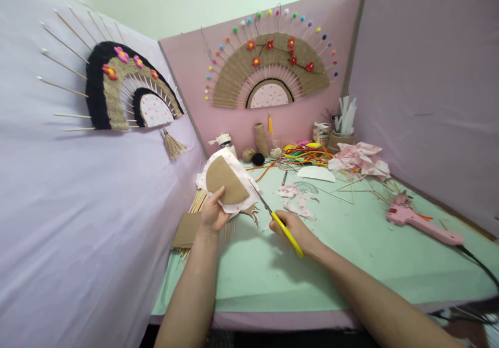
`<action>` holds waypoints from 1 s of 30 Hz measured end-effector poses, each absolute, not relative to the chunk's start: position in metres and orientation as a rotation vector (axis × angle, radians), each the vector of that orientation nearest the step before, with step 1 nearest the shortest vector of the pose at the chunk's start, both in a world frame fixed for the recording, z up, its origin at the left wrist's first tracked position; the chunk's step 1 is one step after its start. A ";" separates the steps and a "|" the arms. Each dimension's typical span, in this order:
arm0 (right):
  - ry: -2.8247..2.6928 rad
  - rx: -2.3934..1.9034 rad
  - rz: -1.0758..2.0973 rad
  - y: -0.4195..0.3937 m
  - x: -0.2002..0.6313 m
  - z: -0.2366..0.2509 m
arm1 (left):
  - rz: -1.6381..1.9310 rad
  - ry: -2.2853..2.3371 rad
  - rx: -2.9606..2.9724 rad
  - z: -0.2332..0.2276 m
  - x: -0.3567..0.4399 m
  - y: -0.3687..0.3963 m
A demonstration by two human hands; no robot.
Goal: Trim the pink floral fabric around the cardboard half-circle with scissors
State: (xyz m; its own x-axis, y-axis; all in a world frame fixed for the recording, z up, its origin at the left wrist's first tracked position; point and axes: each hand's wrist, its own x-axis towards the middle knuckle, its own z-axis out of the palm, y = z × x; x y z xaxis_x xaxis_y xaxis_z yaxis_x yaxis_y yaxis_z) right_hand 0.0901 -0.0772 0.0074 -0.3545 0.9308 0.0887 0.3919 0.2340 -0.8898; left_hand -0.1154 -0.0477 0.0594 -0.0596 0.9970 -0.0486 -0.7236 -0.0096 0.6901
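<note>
1. Two fan-shaped wall pieces: one point(128, 90) on the left panel, one point(271, 69) on the back panel.
2. One pair of yellow-handled scissors point(283, 226).
3. One pink glue gun point(423, 223) on the bench point(351, 265).
4. One brown card half-disc point(226, 181).
5. One white half-disc point(315, 173).
6. Two hands: left point(213, 214), right point(294, 229).

Location type: a handicraft workstation, set up as a partitioned booth. Lilac and pink fabric-covered panels point(429, 77) enclose a mint-green surface point(351, 265) on the left, far and right sides. Two finished fan-shaped wall decorations of woven jute and wooden skewers hang on the panels: one with black yarn edging point(117, 90) at left, one with coloured bead tips point(271, 69) at the far side. Craft supplies lie across the far half of the surface: a pink hot-glue gun point(423, 223) at right, twine spools point(262, 139), coloured cords point(307, 154), pink patterned fabric scraps point(360, 160), bamboo skewers point(197, 202).
</note>
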 end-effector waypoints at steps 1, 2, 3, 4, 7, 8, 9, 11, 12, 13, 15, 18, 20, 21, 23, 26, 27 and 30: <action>-1.875 -1.207 1.064 -0.077 0.090 0.007 | 1.525 0.656 0.543 0.060 -0.115 -0.048; -1.886 -1.196 1.056 -0.078 0.090 0.007 | 1.527 0.658 0.541 0.060 -0.115 -0.048; -1.900 -1.180 1.052 -0.078 0.091 0.008 | 1.527 0.661 0.538 0.060 -0.115 -0.049; -1.914 -1.163 1.048 -0.079 0.091 0.008 | 1.526 0.664 0.535 0.060 -0.116 -0.049; -1.949 -1.135 1.035 -0.080 0.091 0.008 | 1.518 0.660 0.538 0.059 -0.117 -0.048; -1.955 -1.137 1.032 -0.080 0.091 0.009 | 1.517 0.654 0.541 0.058 -0.117 -0.048; -1.957 -1.140 1.028 -0.080 0.091 0.009 | 1.517 0.649 0.546 0.057 -0.117 -0.047; -1.955 -1.137 1.021 -0.080 0.091 0.009 | 1.512 0.641 0.563 0.056 -0.117 -0.047; -1.952 -1.134 1.018 -0.080 0.091 0.009 | 1.507 0.640 0.572 0.055 -0.118 -0.046; -1.950 -1.131 1.015 -0.081 0.091 0.009 | 1.501 0.640 0.581 0.054 -0.118 -0.046; -1.953 -1.133 1.016 -0.081 0.092 0.010 | 1.493 0.637 0.594 0.053 -0.118 -0.046; -1.957 -1.148 1.030 -0.081 0.092 0.011 | 1.484 0.627 0.604 0.051 -0.119 -0.045; -1.951 -1.151 1.039 -0.081 0.092 0.012 | 1.478 0.621 0.608 0.050 -0.119 -0.045; -1.944 -1.154 1.042 -0.081 0.092 0.011 | 1.478 0.620 0.608 0.049 -0.119 -0.045; -1.929 -1.161 1.044 -0.081 0.092 0.011 | 1.478 0.622 0.607 0.050 -0.119 -0.045; -1.908 -1.177 1.044 -0.081 0.091 0.011 | 1.482 0.638 0.605 0.051 -0.119 -0.046; -1.901 -1.178 1.042 -0.080 0.091 0.012 | 1.483 0.640 0.604 0.051 -0.119 -0.046; -1.882 -1.189 1.051 -0.080 0.091 0.012 | 1.483 0.635 0.607 0.052 -0.119 -0.046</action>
State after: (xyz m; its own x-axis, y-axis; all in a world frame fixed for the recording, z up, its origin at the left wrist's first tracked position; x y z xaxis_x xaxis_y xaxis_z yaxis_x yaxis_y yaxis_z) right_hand 0.0911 -0.0805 0.0120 -0.3634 0.9246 0.1137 0.3881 0.2612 -0.8838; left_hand -0.1186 -0.0461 0.0515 -0.0094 0.9998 -0.0149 -0.7009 0.0040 0.7133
